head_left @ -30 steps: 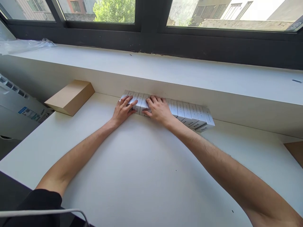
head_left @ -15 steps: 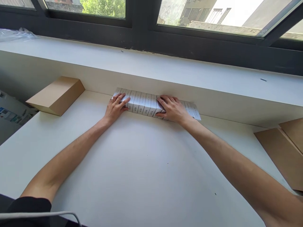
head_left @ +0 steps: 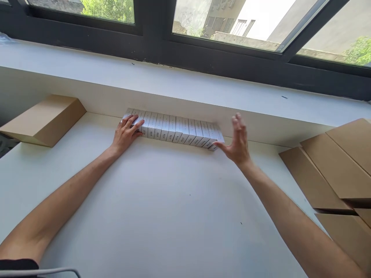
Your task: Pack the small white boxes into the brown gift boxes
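A row of several slim white boxes (head_left: 175, 129) stands side by side against the low wall, with dark print on the front ends. My left hand (head_left: 126, 131) grips the left end of this row, its fingers bent over the tops and its thumb at the front. At the opposite end, my right hand (head_left: 238, 144) is raised and open, fingers up and slightly blurred. Its thumb points toward the last box, and I cannot tell whether the two touch. Nothing sits in the right palm.
A brown cardboard box (head_left: 43, 119) lies at the left by the wall. Several more brown boxes (head_left: 339, 164) fill the right side. Behind the white table (head_left: 174, 216) run a sill (head_left: 185, 83) and dark window frames. A pale cable (head_left: 43, 272) crosses the lower left corner.
My right hand has come off the tops of the white boxes and moved right, opening beyond the row's end. My left hand stays on the left end. The view has shifted right.
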Demonstrator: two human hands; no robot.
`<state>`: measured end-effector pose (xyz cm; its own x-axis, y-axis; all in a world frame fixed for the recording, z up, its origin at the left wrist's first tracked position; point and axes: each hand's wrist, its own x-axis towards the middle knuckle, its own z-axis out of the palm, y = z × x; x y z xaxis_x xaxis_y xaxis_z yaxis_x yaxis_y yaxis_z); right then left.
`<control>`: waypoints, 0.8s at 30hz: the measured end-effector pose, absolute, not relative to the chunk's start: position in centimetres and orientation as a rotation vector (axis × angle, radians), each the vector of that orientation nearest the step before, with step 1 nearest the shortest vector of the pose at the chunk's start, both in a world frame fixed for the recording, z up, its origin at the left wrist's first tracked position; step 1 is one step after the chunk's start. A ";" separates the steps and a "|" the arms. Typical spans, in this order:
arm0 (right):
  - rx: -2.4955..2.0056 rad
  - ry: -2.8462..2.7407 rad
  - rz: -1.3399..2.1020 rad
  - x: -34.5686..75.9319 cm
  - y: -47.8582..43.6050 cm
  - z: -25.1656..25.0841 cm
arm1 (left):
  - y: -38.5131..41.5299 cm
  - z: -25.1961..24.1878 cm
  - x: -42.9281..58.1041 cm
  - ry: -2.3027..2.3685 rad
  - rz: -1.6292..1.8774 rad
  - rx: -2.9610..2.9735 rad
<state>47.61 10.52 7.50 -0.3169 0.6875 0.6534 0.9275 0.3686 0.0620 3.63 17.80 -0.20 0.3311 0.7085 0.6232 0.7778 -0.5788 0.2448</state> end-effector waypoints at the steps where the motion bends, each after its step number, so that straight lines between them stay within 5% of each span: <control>1: -1.403 -2.183 -0.555 48.2 10.7 6.6 | 17.8 -0.2 3.6 -1.395 -1.074 -2.479; 7: -1.468 -2.383 -0.434 47.8 13.3 4.2 | 17.5 0.2 3.5 -1.386 -1.099 -2.499; 14: -1.582 -2.423 -0.694 48.2 5.4 9.2 | 16.1 -0.5 3.8 -1.292 -1.297 -2.450; 24: -2.042 -2.134 -1.009 66.0 -6.1 30.1 | 13.2 0.3 4.3 -1.279 -1.439 -2.477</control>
